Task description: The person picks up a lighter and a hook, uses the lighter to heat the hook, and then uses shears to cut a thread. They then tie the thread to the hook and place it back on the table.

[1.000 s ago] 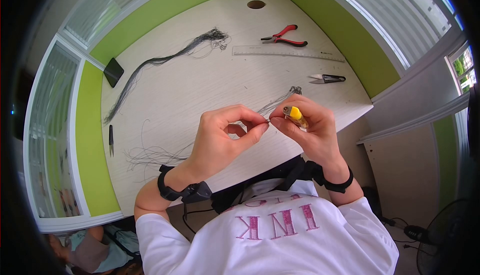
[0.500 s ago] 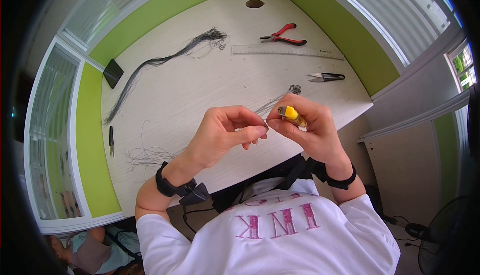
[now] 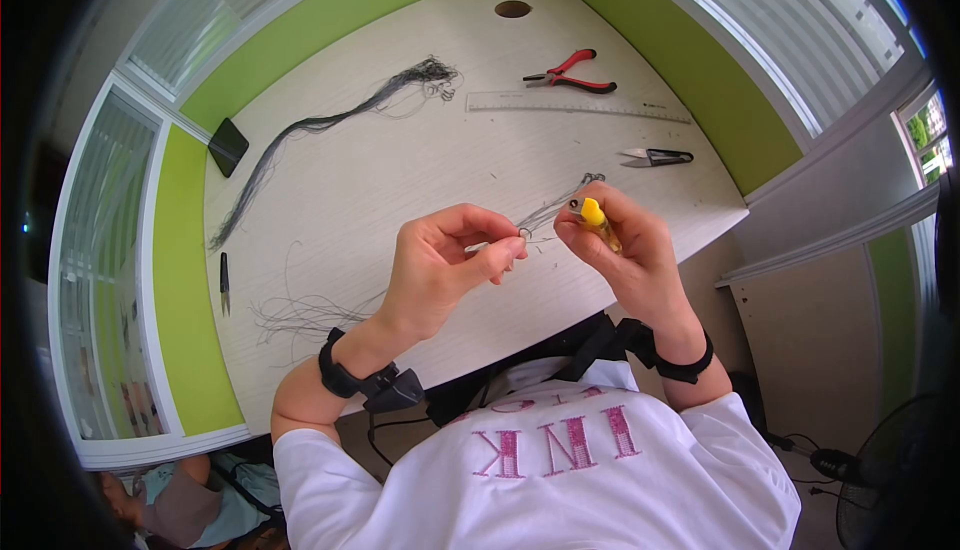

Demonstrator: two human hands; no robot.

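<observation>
Small scissors (image 3: 225,275) lie at nine o'clock from the left hand (image 3: 445,265). Loose strings (image 3: 308,313) spread out near eight o'clock, and a long dark bunch of strings (image 3: 372,100) lies at eleven. The left thumb and finger pinch a tiny loop (image 3: 525,234), at two o'clock from that hand. Red pliers (image 3: 559,78) and a clear ruler (image 3: 570,105) sit between eleven and twelve from the right hand (image 3: 620,240), whose fingers curl around a yellow tool (image 3: 594,212) (I can't tell what kind). Snips (image 3: 662,157) lie near one.
</observation>
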